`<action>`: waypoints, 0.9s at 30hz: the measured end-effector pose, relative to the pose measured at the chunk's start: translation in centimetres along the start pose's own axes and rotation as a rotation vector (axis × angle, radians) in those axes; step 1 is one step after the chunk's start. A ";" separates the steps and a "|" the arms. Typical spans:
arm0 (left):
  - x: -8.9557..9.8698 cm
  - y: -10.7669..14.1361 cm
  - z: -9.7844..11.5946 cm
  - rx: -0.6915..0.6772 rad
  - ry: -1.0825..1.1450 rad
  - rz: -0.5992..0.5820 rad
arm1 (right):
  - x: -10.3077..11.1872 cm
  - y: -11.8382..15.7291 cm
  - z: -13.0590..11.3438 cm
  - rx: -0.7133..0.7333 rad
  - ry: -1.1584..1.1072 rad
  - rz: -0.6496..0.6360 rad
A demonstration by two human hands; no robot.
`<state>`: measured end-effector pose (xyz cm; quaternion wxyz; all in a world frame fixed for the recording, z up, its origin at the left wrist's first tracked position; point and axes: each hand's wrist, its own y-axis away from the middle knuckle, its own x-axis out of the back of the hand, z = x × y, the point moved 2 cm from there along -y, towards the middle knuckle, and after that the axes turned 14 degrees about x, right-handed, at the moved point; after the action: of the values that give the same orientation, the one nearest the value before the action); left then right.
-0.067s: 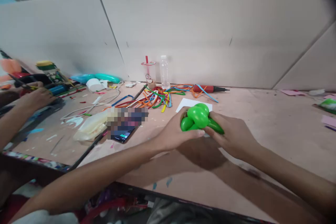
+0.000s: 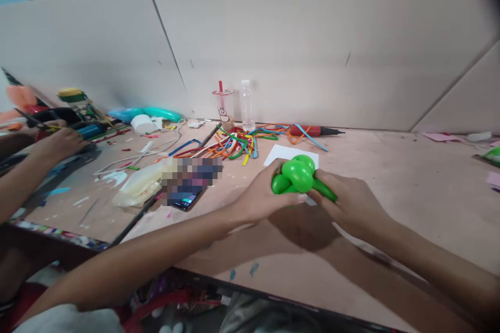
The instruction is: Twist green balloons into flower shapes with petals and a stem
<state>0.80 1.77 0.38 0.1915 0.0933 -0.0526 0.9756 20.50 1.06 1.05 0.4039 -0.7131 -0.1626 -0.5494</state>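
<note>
A twisted green balloon with several round bubbles is held between both hands above the table. My left hand grips its left side, thumb stretched along the underside. On the other side, my right hand has its fingers closed round a narrow green section that points right. Fingertips of both hands are partly hidden by the bubbles. Just behind the balloon a white sheet of paper lies on the table.
Uninflated balloons lie in a tangled pile beside a red balloon pump. A lidded cup and a clear bottle stand by the white partition. Left are a phone, a plastic bag and another person's hand.
The whole view has shifted slightly, so things appear a little further right. Both hands keep their hold on the green balloon.
</note>
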 end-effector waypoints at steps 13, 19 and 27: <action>-0.2 1.0 -1.1 0.028 -0.031 0.049 | -1.1 0.6 -1.1 0.069 -0.144 0.020; 0.0 1.0 -1.3 0.005 -0.154 0.118 | -1.6 1.0 -0.4 -0.065 -0.074 -0.035; 6.8 3.1 2.1 0.075 -0.608 0.035 | -1.4 1.5 0.9 -0.121 -0.191 -0.072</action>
<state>-6.25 1.10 3.64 0.1464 0.3871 -0.0729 0.9074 21.66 1.10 -0.86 0.3230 -0.7790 -0.1923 -0.5019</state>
